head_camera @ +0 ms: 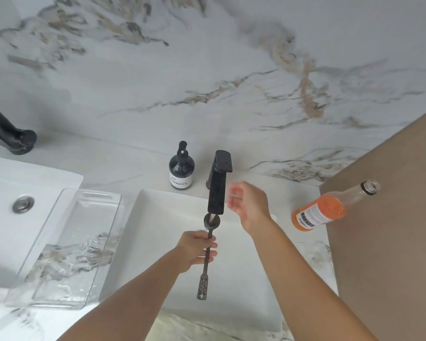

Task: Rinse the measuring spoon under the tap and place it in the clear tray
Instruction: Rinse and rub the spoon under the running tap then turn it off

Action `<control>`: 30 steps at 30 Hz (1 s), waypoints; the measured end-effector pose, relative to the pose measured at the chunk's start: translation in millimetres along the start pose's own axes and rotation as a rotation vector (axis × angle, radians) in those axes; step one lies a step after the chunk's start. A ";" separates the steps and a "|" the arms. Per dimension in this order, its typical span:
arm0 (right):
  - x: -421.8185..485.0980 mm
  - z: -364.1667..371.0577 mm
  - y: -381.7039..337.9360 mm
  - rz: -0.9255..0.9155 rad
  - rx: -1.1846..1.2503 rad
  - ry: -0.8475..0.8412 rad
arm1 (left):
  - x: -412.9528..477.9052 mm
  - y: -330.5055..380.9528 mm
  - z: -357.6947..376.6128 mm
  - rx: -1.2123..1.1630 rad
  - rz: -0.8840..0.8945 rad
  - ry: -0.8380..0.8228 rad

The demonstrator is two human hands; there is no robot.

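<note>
My left hand (194, 249) grips the middle of a dark metal measuring spoon's handle (205, 269). The spoon's round bowl sits directly under the spout of the black tap (218, 183), over the white basin (158, 217). The handle's perforated end points toward me. My right hand (247, 205) is blurred, fingers apart, holding nothing, just right of the tap's body. The clear tray (67, 249) lies left of the basin on the counter, wet inside. I cannot make out a water stream.
A dark soap pump bottle (181, 168) stands behind the basin, left of the tap. An orange-liquid bottle (330, 207) stands at the right beside a brown panel (391, 217). A second white basin (22, 205) and another black tap (8, 134) are at the left.
</note>
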State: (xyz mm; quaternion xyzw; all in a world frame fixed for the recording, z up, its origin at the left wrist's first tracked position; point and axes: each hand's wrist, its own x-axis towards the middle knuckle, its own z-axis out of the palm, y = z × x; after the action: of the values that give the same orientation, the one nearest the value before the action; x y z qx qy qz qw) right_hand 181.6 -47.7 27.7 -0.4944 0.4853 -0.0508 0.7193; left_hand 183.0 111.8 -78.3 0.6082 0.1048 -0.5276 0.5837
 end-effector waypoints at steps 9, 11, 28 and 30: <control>25.8 -8.4 92.8 0.041 -0.413 -0.081 | 0.6 2.0 -5.5 -0.008 -0.065 -0.065; 27.1 -3.2 93.0 -0.047 -0.618 0.063 | 1.8 5.6 -2.4 -0.073 -0.076 -0.051; 21.7 -5.7 91.7 -0.164 -0.577 -0.173 | 20.7 12.3 16.7 0.041 -0.030 0.184; 22.2 -3.6 93.9 -0.209 -0.600 -0.022 | 19.3 14.8 21.0 0.118 -0.027 0.253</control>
State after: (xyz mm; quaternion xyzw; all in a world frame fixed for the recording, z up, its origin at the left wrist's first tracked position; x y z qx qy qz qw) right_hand 152.4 -14.8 -58.3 -0.7323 0.4172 0.0262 0.5377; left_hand 191.2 80.7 -79.1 0.7015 0.1544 -0.4598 0.5221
